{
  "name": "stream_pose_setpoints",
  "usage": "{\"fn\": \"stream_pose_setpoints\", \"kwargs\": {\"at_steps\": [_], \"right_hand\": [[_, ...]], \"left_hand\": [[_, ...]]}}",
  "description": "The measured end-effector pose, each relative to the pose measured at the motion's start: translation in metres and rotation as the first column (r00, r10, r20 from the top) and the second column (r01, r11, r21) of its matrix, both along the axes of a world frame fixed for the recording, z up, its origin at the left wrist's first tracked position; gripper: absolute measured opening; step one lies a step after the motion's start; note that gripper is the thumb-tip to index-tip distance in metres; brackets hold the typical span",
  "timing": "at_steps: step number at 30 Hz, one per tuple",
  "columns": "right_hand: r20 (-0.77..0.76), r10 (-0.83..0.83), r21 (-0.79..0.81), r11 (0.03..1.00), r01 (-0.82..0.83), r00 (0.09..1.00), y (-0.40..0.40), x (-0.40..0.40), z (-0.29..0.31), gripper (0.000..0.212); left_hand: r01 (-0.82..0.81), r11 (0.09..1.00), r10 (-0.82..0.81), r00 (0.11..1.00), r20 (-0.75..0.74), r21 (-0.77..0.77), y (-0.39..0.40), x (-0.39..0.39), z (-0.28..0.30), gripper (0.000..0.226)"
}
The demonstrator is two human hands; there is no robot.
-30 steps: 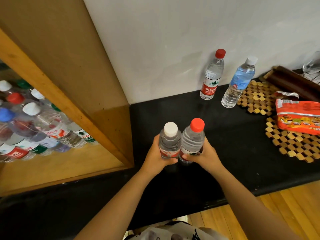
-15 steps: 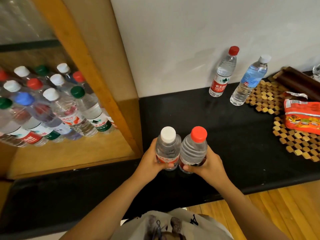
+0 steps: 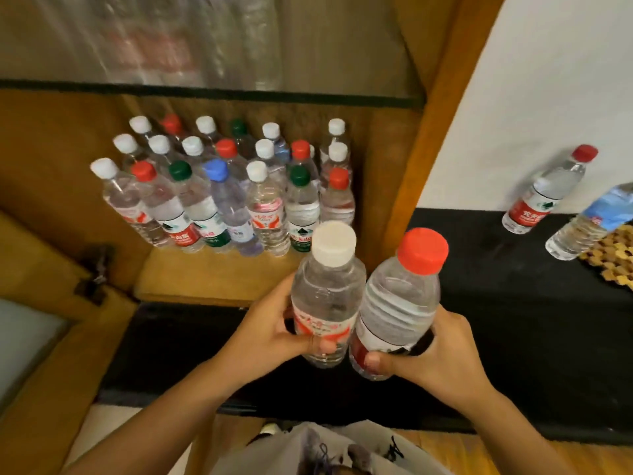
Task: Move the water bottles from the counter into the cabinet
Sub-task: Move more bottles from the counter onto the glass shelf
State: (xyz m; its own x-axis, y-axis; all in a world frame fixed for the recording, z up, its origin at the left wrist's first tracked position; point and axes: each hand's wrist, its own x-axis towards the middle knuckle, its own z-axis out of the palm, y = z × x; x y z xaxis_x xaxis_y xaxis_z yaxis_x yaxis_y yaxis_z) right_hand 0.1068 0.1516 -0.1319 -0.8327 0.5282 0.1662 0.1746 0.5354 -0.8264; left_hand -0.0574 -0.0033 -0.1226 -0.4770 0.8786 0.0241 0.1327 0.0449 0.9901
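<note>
My left hand [image 3: 270, 332] grips a white-capped water bottle [image 3: 327, 289] and my right hand [image 3: 435, 361] grips a red-capped water bottle [image 3: 402, 303]. Both bottles are upright, side by side and touching, lifted above the black counter [image 3: 534, 323] just in front of the open wooden cabinet [image 3: 219, 275]. Several bottles with white, red, green and blue caps [image 3: 233, 186] stand packed on the cabinet's shelf. Two more bottles stay on the counter by the wall at the right: a red-capped one [image 3: 544, 193] and a blue-labelled one [image 3: 589, 224], partly cut off by the frame edge.
The cabinet's right wooden post [image 3: 418, 159] stands between the shelf and the counter. An open cabinet door with a hinge [image 3: 92, 272] sits at the lower left. A wooden bead mat [image 3: 613, 258] lies at the far right. An upper shelf holds more blurred bottles [image 3: 191, 39].
Both hands have raised the two bottles off the counter and carried them left toward the cabinet opening. The view has swung left, so the shelf of bottles now fills the middle.
</note>
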Motion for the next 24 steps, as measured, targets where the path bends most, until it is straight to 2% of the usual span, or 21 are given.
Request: {"fn": "stream_pose_setpoints", "kwargs": {"at_steps": [8, 11, 14, 17, 22, 24], "right_hand": [[-0.292, 0.129, 0.029, 0.992, -0.127, 0.948, -0.045, -0.066, 0.099, 0.062], [-0.380, 0.143, 0.066, 0.990, -0.128, 0.914, -0.055, -0.083, 0.130, 0.062], [-0.458, 0.152, 0.066, 0.988, -0.137, 0.876, -0.058, -0.096, 0.157, 0.067], [-0.500, 0.156, 0.075, 0.988, -0.137, 0.852, -0.059, -0.105, 0.187, 0.061], [-0.534, 0.149, 0.190, 0.980, -0.054, 0.832, -0.052, -0.117, 0.233, 0.049], [-0.520, 0.130, 0.201, 0.979, -0.027, 0.844, -0.044, -0.123, 0.250, 0.054]], "left_hand": [[-0.145, 0.952, 0.169, 0.984, -0.065, 0.270, -0.050, -0.038, 0.088, 0.059], [-0.135, 0.922, 0.202, 0.967, -0.155, 0.362, -0.057, -0.051, 0.122, 0.048], [-0.114, 0.881, 0.232, 0.950, -0.209, 0.459, -0.059, -0.063, 0.154, 0.049], [-0.053, 0.849, 0.220, 0.940, -0.260, 0.526, -0.055, -0.075, 0.182, 0.048], [-0.006, 0.825, 0.249, 0.902, -0.353, 0.565, -0.038, -0.095, 0.227, 0.041], [0.004, 0.826, 0.244, 0.899, -0.364, 0.564, -0.026, -0.103, 0.244, 0.041]]}}
